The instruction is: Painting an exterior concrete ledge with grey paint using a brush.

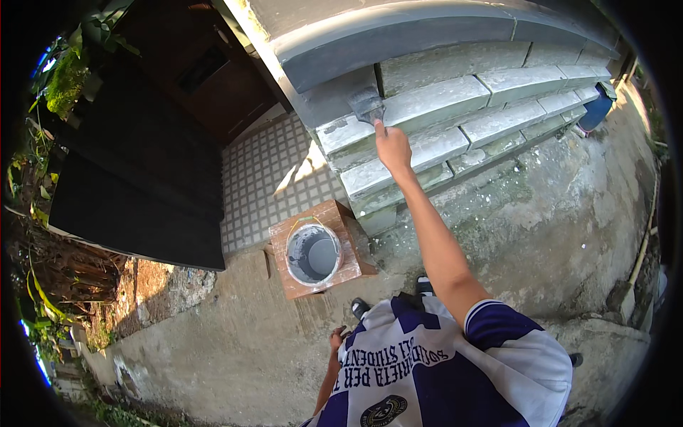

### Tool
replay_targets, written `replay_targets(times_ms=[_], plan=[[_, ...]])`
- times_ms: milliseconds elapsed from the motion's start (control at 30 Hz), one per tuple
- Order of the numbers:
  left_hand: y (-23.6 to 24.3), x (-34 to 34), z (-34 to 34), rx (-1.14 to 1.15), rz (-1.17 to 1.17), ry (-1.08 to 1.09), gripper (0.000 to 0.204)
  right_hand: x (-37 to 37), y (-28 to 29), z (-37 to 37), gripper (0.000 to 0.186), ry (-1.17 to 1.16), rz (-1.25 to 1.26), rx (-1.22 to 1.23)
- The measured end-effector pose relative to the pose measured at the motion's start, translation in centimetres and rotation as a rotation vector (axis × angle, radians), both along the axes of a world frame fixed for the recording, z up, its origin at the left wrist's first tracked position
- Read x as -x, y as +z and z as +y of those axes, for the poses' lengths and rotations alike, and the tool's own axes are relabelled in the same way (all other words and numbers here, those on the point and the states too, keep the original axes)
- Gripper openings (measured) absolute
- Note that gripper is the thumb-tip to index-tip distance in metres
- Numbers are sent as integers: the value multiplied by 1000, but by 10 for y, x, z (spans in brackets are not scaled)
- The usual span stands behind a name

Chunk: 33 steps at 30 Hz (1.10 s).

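Right fingers (385, 136) grip brush (367, 104) by gray wall patch (331, 97) | left fingers (337, 334): can't tell | bucket (294, 267) on brown surface (351, 262) | top ledge (398, 48) looks painted; lower ledges (430, 151) seem left

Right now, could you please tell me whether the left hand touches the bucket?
Apart: the head view shows concrete floor between the left hand and the bucket.

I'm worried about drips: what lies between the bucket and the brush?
In the head view: the edge of the wooden stand under the bucket, a sliver of tiled floor, then pale grey ledges up to the brush.
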<state>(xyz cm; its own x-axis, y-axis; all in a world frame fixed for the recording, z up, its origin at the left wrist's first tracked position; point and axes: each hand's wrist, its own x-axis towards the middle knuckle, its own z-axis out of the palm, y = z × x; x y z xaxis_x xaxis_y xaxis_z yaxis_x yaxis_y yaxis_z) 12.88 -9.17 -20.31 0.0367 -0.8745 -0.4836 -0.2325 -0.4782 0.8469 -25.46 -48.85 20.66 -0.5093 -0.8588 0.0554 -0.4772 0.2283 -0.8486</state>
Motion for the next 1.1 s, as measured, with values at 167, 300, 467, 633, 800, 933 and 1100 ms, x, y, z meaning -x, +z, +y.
replay_targets(times_ms=[167,300,467,633,800,933,1100], plan=[[10,1,-21,-356,300,346,37,25,0,-19,53,-8,-40,36],[6,-5,-18,-320,290,306,35,32,-5,-11,39,-59,20,95],[-11,18,-13,-222,266,338,29,39,14,7,23,-142,-46,339],[-54,8,10,-58,21,143,33,28,-1,-15,16,36,-519,428],[-18,36,10,-27,162,273,31,54,-25,1,15,40,-433,292],[-14,41,19,43,32,128,32,39,14,12,15,-6,-560,559],[3,46,12,166,-168,-214,34,60,-14,-21,19,109,-447,540]])
